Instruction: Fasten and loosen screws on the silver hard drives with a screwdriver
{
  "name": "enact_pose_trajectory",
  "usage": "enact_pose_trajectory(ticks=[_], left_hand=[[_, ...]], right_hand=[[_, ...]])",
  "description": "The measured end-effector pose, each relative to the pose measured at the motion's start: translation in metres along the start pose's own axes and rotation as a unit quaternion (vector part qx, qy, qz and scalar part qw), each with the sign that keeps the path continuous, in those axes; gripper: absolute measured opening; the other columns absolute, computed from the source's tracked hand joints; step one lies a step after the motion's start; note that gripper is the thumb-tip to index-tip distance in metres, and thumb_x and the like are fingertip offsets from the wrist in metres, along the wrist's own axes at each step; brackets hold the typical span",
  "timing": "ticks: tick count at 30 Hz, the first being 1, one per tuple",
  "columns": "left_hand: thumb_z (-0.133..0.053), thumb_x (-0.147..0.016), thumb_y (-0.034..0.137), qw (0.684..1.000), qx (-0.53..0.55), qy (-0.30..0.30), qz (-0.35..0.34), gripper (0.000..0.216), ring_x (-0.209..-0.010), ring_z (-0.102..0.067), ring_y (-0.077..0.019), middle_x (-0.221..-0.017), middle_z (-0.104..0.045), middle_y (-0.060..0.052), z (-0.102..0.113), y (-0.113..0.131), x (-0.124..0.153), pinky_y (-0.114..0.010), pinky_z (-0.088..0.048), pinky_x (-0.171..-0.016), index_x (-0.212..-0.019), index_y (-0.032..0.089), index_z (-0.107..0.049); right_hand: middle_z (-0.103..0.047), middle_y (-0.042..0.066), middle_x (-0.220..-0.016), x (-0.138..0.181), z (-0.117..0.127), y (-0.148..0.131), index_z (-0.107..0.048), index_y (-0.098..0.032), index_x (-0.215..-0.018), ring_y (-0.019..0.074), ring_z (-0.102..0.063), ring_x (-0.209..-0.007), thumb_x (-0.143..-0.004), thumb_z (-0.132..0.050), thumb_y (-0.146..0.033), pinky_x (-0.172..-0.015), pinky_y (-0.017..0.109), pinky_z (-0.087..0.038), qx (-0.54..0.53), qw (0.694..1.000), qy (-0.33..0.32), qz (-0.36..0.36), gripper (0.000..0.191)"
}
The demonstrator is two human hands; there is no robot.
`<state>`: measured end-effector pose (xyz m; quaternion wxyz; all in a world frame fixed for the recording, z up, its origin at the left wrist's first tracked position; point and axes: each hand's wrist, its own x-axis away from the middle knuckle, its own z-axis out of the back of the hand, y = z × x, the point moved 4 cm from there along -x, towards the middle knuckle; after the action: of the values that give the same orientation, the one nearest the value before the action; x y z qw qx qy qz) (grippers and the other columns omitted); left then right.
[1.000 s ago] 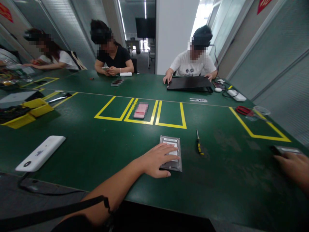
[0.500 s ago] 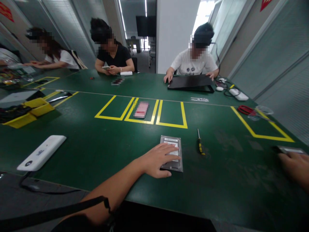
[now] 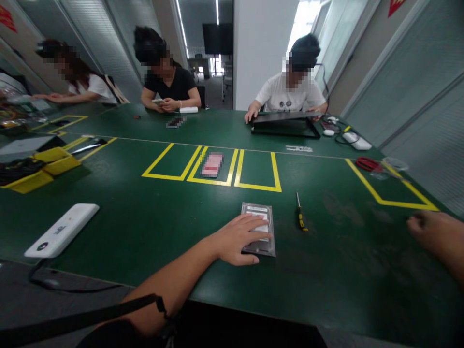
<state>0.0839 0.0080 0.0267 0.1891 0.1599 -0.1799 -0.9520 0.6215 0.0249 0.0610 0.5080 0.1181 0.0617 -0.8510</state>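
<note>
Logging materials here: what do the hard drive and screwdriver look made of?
Hard drive: probably metal, dull grey, from its soft sheen. Screwdriver: shaft likely metal, shiny, from its gleam; handle perhaps plastic, judging by its black and yellow colours, finish unclear.

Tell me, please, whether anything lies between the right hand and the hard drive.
Yes: a screwdriver lies between the right hand and the hard drive, nearer the drive, which the left hand partly covers.

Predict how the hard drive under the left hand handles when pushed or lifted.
The hard drive looks stiff and probably hefty for its size, given the metal-looking case. Lying flat on the green table, it should slide rather than roll.
</note>
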Motion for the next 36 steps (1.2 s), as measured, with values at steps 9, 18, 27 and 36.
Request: enact_pose_trajectory(ticks=[9, 18, 27, 36], left_hand=[[-0.059, -0.089, 0.038, 0.997, 0.046, 0.059, -0.019, 0.048, -0.140, -0.043, -0.0286, -0.148, -0.050, -0.012, 0.004, -0.003, 0.000, -0.049, -0.031, -0.119, -0.133, 0.021, -0.056], [-0.061, -0.091, 0.027, 0.947, 0.026, 0.318, 0.047, 0.019, -0.094, -0.064, -0.0221, -0.098, -0.071, -0.009, 0.013, -0.013, 0.006, -0.040, -0.053, -0.086, -0.106, 0.017, -0.064], [-0.064, -0.092, 0.024, 0.926, -0.017, 0.374, 0.053, 0.021, -0.092, -0.069, -0.0188, -0.101, -0.074, -0.007, 0.014, -0.018, 0.004, -0.034, -0.057, -0.081, -0.112, 0.019, -0.068], [-0.068, -0.090, 0.023, 0.929, -0.020, 0.370, 0.010, 0.011, -0.081, -0.071, -0.0154, -0.089, -0.076, -0.004, 0.012, -0.017, -0.004, -0.029, -0.057, -0.076, -0.099, 0.018, -0.072]], right_hand=[[-0.066, 0.005, -0.082, 0.059, 0.094, -0.179, -0.070, -0.019, -0.085, 0.0157, -0.054, -0.070, -0.079, -0.073, -0.020, -0.067, 0.029, -0.034, -0.164, 0.970, 0.001, 0.181, 0.007], [-0.060, 0.001, -0.071, 0.151, 0.105, -0.305, -0.068, -0.018, -0.080, 0.0119, -0.051, -0.064, -0.087, -0.056, -0.030, -0.061, 0.024, -0.034, -0.393, 0.846, -0.094, 0.347, 0.019], [-0.057, 0.001, -0.070, 0.168, 0.036, -0.338, -0.064, -0.014, -0.080, 0.0112, -0.047, -0.062, -0.088, -0.059, -0.042, -0.057, 0.022, -0.034, -0.546, 0.728, -0.267, 0.317, 0.029], [-0.060, 0.003, -0.073, 0.169, 0.019, -0.334, -0.066, -0.012, -0.076, 0.0126, -0.052, -0.069, -0.081, -0.070, -0.050, -0.064, 0.023, -0.041, -0.628, 0.648, -0.333, 0.273, 0.039]])
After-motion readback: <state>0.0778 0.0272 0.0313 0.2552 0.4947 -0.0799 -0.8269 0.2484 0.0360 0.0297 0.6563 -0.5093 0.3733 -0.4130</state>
